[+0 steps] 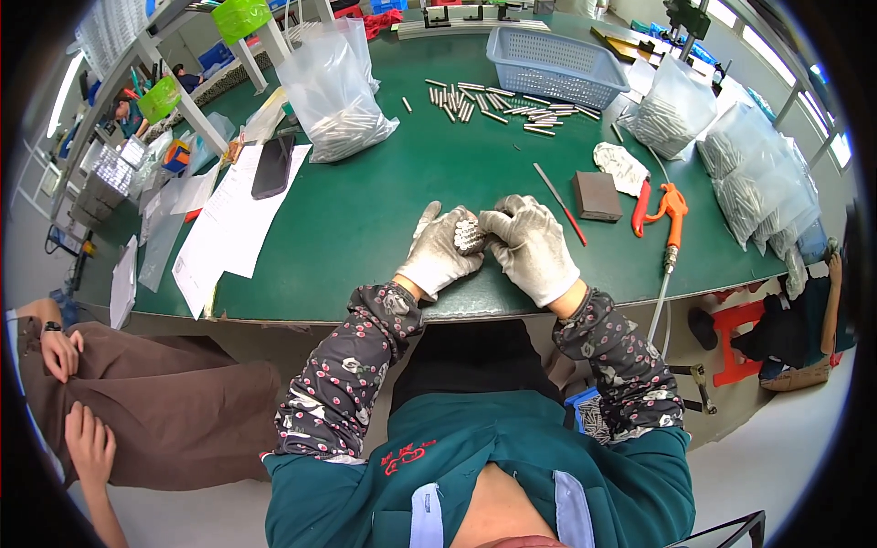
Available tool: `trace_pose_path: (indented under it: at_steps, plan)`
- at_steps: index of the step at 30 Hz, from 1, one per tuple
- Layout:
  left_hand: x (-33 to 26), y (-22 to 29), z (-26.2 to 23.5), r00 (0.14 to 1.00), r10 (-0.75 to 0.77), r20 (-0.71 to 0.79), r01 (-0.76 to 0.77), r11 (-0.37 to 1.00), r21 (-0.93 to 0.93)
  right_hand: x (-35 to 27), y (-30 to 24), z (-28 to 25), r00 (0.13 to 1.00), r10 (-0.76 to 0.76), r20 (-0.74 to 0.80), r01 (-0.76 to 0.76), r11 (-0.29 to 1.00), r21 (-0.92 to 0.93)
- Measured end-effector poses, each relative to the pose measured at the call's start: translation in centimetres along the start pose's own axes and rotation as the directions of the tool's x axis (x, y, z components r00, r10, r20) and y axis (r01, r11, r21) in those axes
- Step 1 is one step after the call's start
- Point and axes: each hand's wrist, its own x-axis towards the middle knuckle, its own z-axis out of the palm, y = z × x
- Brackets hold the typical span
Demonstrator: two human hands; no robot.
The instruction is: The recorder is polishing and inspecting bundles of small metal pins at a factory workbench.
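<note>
My left hand [433,254], in a pale work glove with greyed fingers, is wrapped round a bundle of small metal pins [470,236], their round ends facing up. My gloved right hand [537,251] is just to the right of the bundle, thumb and fingers drawn together. Whatever those fingers may hold is hidden. Both hands are above the green table [365,219] close to its front edge. Farther off, loose metal pins [512,102] of the same silvery look lie scattered in front of a blue-grey plastic basket [557,68].
To the right lie a red-handled file [561,203], a brown block [597,196], a white cloth [621,168] and an orange air gun [673,215] with a hose. Bags of pins [338,128] stand on both sides. Papers and a phone [273,167] lie left; a person [137,402] sits nearby.
</note>
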Motion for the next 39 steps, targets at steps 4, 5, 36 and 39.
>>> trace_pose_path:
  at_steps: [4,5,36,39]
  plan:
    - [-0.1,0.0,-0.1,1.000,0.025,-0.009,-0.024,1.000,0.020,0.0,0.2,0.2,0.999,-0.030,0.026,0.030,1.000,0.000]
    - [-0.1,0.0,-0.1,1.000,0.019,-0.005,-0.019,1.000,0.023,0.1,0.2,0.1,0.999,-0.028,0.031,0.028,1.000,-0.002]
    - [0.1,0.0,-0.1,0.996,-0.061,0.063,0.058,0.997,0.046,-2.4,4.7,1.2,0.689,0.656,0.306,-0.587,0.259,0.767]
    - [0.1,-1.4,0.1,0.993,-0.060,0.102,0.060,0.998,0.005,-2.4,4.3,1.4,0.673,0.661,0.331,-0.605,0.235,0.761]
